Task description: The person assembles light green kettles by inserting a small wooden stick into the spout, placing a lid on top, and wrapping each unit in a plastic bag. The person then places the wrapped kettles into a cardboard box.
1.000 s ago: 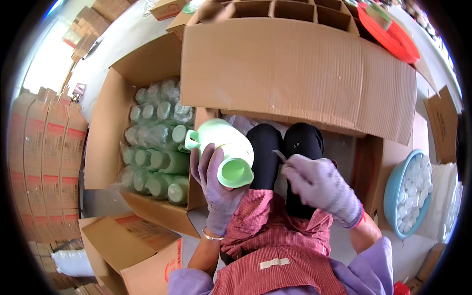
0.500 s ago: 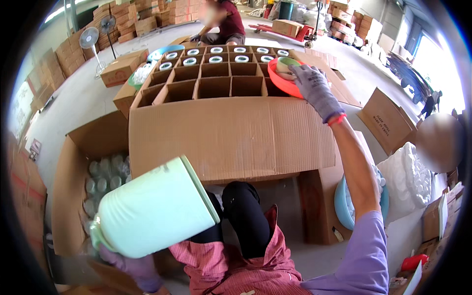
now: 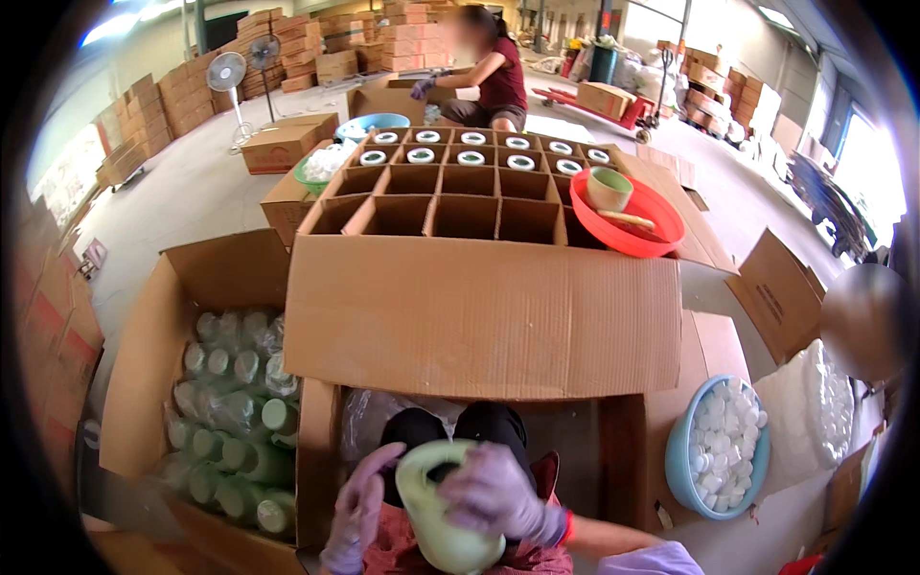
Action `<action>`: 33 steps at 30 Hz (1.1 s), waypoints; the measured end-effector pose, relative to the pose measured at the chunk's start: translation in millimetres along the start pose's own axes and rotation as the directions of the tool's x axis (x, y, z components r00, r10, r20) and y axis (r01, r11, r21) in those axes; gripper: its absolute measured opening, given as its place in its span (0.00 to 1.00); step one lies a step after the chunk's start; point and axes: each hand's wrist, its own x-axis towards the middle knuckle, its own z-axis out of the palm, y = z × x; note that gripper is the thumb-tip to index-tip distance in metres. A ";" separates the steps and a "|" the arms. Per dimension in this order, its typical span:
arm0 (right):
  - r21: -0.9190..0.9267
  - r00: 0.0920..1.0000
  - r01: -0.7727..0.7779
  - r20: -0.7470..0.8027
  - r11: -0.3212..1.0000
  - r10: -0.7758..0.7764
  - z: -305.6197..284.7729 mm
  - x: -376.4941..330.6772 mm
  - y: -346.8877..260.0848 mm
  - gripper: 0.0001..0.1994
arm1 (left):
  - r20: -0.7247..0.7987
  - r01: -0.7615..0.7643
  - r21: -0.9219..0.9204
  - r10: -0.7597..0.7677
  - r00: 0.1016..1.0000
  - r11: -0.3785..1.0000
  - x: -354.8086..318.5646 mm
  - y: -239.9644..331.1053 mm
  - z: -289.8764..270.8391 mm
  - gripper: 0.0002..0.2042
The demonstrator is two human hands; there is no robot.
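A pale green flask body [image 3: 443, 532] leans on my lap, its ring-shaped mouth with a dark hole tilted up and to the left. My right hand [image 3: 494, 491], in a lilac-grey glove, is blurred by motion; its fingers curl over the flask's upper side by the mouth. On the flask's left side my gloved left hand [image 3: 359, 503] has its fingers stretched and apart, the tips close to the rim. Whether they touch it I cannot tell. Ahead, a red basin [image 3: 652, 225] on the divided carton's corner holds a light green cup [image 3: 609, 189] and a wooden-handled tool [image 3: 628, 219].
A divided carton [image 3: 479, 316] stands ahead, white-rimmed flasks in its far cells. Bagged green bottles fill an open carton [image 3: 134, 402] at left. To the right are a blue basin [image 3: 678, 460] of white caps and a white bag [image 3: 810, 402]. Beyond, a person [image 3: 498, 81] sits by another carton.
My right hand has left the cup at the red basin and come down to the flask. The flask has swung from the left onto my lap, mouth up. My view has shifted.
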 end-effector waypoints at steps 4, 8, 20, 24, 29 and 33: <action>0.096 0.995 -0.097 -0.007 0.991 0.098 14.7 -24.2 -14.7 0.12 | 0.081 -0.040 0.073 0.035 0.996 0.997 10.9 -24.6 13.4 0.22; 0.270 0.940 -0.338 0.058 0.902 0.335 -24.7 -53.7 49.3 0.10 | -0.100 0.015 -0.033 -0.018 0.995 0.999 1.4 -20.2 -11.8 0.17; 0.209 0.832 -0.546 0.246 0.811 0.497 -55.6 -35.1 37.9 0.26 | -0.109 -0.146 0.003 0.145 0.983 0.989 8.9 -1.0 -0.8 0.28; 0.196 0.875 -0.438 0.317 0.878 0.366 -41.1 -34.2 35.1 0.33 | 0.150 -0.108 0.006 0.106 0.983 0.994 8.5 -3.3 -2.1 0.29; 0.377 0.792 -0.611 0.309 0.696 0.527 -36.3 -26.5 17.2 0.29 | 0.271 -0.281 0.179 0.227 0.935 0.943 18.5 -6.1 -3.8 0.33; 0.176 0.994 -0.101 0.048 0.979 0.094 -18.0 2.4 13.2 0.29 | 0.451 -0.608 0.502 0.413 0.791 0.615 39.8 23.1 6.9 0.38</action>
